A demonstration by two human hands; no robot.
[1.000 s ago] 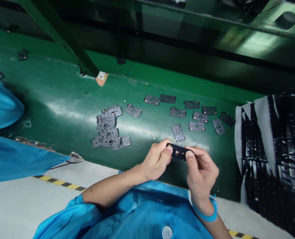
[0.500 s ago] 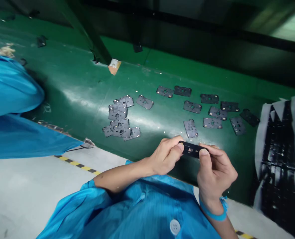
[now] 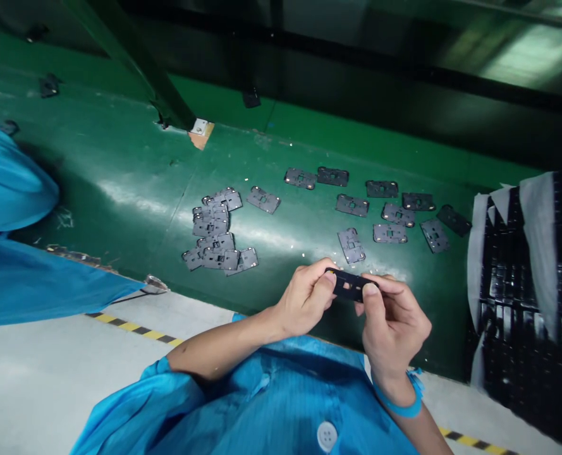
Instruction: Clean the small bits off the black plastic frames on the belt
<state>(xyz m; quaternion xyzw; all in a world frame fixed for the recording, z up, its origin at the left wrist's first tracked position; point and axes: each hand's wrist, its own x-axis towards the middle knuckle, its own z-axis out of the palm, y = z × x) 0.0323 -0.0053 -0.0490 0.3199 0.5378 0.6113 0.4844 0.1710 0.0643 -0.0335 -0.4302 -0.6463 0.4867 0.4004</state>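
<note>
Between my two hands is a black plastic plate [image 3: 355, 288] with small cut-outs, held above the bench's near edge. My left hand [image 3: 309, 297] pinches its left end, the thumb on top. My right hand [image 3: 394, 316] grips the right end between thumb and fingers. Past my hands lies a similar dark plate [image 3: 351, 245], turned nearly upright in view. Several more plates, one of them a dark plate [image 3: 390, 233], are scattered to the right. An overlapping pile of plates [image 3: 211, 222] lies to the left.
The green bench top [image 3: 133, 189] carries a slanted green post [image 3: 138, 69] at the back. A container of black parts [image 3: 522, 278] with torn grey lining stands at right. A person's blue sleeve [image 3: 10, 177] is at left. Yellow-black tape [image 3: 133, 328] marks the floor.
The view has shifted slightly, so the bench and plates appear further left. Both hands keep hold of the same plate, with little visible change in grip.
</note>
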